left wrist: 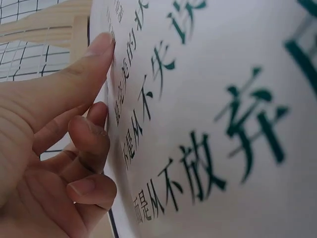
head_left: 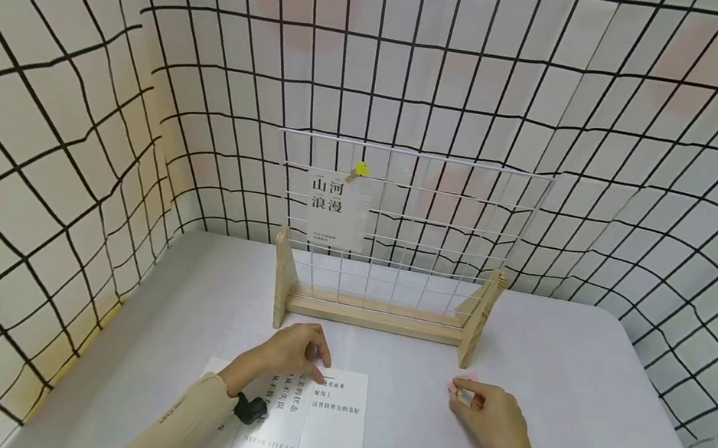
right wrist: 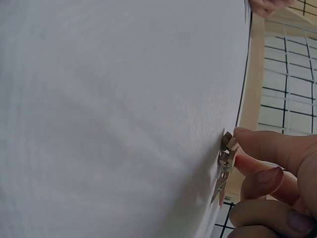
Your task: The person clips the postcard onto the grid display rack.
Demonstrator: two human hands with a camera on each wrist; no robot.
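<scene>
In the head view, my left hand (head_left: pixel 294 350) is over the top edges of the printed cards, its thumb tip by the upper left corner of the rightmost card (head_left: pixel 334 429). The middle card (head_left: pixel 269 427), with large vertical characters and "NEVER GIVE UP", lies partly under that hand. Another card (head_left: pixel 219 447) shows at the left, half hidden by the sleeve. My right hand (head_left: pixel 491 414) pinches a small wooden clothespin (right wrist: pixel 228 141) between thumb and index finger, low over the table. A second wooden clothespin (right wrist: pixel 220 186) lies just beside it, close to the curled fingers.
Behind the hands stands a white wire grid rack (head_left: pixel 409 262) on a wooden base (head_left: pixel 376 318). A card (head_left: pixel 338 221) hangs on its left part from a clothespin with a yellow top (head_left: pixel 360 170). Black-lined grid fabric (head_left: pixel 492 81) surrounds the white table (head_left: pixel 581 412).
</scene>
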